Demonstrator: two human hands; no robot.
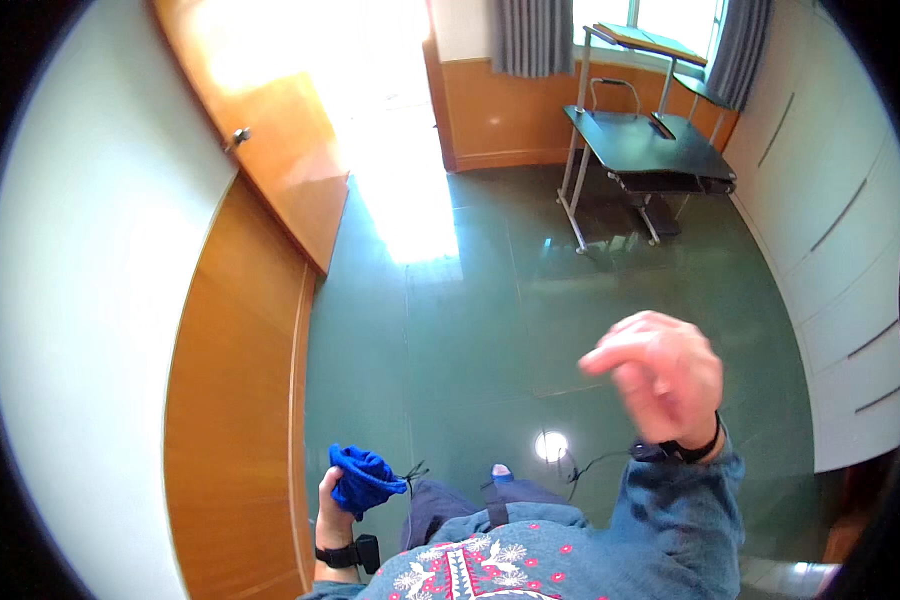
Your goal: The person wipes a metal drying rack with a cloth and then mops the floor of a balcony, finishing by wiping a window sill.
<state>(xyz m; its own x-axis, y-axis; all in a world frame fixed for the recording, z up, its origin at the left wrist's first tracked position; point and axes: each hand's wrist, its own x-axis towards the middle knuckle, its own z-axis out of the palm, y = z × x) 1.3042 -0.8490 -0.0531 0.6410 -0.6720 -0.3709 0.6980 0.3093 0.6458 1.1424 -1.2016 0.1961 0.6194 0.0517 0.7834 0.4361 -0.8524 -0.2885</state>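
**Blue cloth bunched in the left hand, right hand raised and bare**

Nearest, at 6 o'clock along the lower edge, sits the person's own body: a grey-blue patterned top (490, 565) with white and pink motifs.

At about 7 o'clock the left hand (332, 505) is clenched around a blue cloth (362, 478). The cloth is bunched into a crumpled wad that rises above the fingers, with a few dark threads trailing off its right side. A black wristband (345, 553) wraps that wrist just below the hand.

At about 4 o'clock the right hand (662, 375) hangs raised in the air, blurred. Its fingers are loosely curled, half open, pointing toward 9 o'clock; it holds nothing and touches nothing. A black band (692, 450) circles its wrist above a denim-blue sleeve (675, 520), and a thin dark cord (595, 465) runs from the wrist toward the body. The two hands are well apart, the cloth staying wholly on the left side.

Beneath both hands spreads a glossy green floor (470, 330), with a small bright round glare at centre-low and a wide sunlit patch toward 12 o'clock.

At 9 o'clock a pale wall (90, 300) runs above an orange wooden panel (230, 400); farther on, toward 11 o'clock, stands an open wooden door (280, 120).

Farthest, at 1 o'clock, a black metal-framed desk (650, 145) stands below a window with grey curtains (530, 35). White panelled wall (830, 230) fills the 3 o'clock side.
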